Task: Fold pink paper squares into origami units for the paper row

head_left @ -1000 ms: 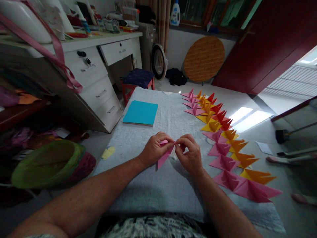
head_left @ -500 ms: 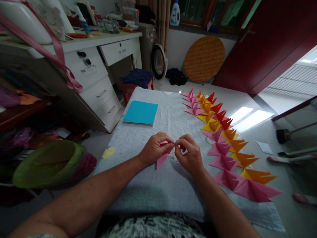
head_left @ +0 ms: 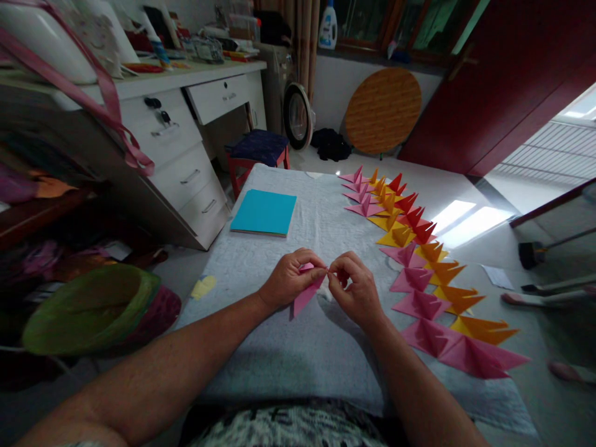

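Between my hands, above the cloth-covered table, is a folded piece of pink origami paper (head_left: 307, 299). My left hand (head_left: 295, 277) pinches it between thumb and fingers, covering much of its upper part. The thumb and forefinger of my right hand (head_left: 356, 285) are pinched at the paper's right tip, meeting the left fingertips; the tip itself is mostly hidden. Rows of folded paper cranes, pink (head_left: 421, 304), yellow (head_left: 395, 234) and red (head_left: 424, 232), stand to the right of my right hand. Beyond my left hand lies a stack of blue square paper (head_left: 264, 213).
A pale cloth (head_left: 261, 366) covers the table, with a yellow heart patch (head_left: 203, 287) at its left edge. A bin with a green liner (head_left: 88, 310) stands left. Behind are a white desk (head_left: 186, 146), a stool (head_left: 258, 146) and a washing machine with its door (head_left: 298, 117) ajar.
Both hands stay pinched on the pink paper in nearly the same place. Only a very slight shift of the whole view shows.
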Tool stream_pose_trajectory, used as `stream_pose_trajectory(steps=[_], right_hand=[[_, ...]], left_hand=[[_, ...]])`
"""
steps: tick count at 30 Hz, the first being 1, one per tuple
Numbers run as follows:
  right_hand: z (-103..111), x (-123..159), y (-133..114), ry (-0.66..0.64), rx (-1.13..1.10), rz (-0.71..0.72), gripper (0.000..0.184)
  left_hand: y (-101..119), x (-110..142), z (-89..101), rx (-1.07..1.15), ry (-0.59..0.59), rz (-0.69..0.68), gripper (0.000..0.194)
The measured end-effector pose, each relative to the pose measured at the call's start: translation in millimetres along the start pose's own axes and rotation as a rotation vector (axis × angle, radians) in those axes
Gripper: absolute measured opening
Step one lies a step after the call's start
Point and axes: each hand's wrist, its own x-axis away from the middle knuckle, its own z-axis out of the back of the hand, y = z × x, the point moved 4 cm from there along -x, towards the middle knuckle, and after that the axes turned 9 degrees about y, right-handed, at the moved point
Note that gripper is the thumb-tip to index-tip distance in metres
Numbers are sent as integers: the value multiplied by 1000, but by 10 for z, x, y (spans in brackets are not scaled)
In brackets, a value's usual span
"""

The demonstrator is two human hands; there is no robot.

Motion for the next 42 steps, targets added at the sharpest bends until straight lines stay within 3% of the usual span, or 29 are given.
stream_pose_trajectory(steps=[10, 30, 42], right_hand=[[-31, 40, 103, 11, -133, -203, 6], [-48, 40, 82, 57, -188, -177, 8], [-58, 58, 135, 48, -194, -210, 8]], left_hand=[[10, -6, 15, 4, 27, 2, 15], [95, 1, 27, -103, 73, -136, 13], [99, 7, 23, -107, 89, -129, 7]])
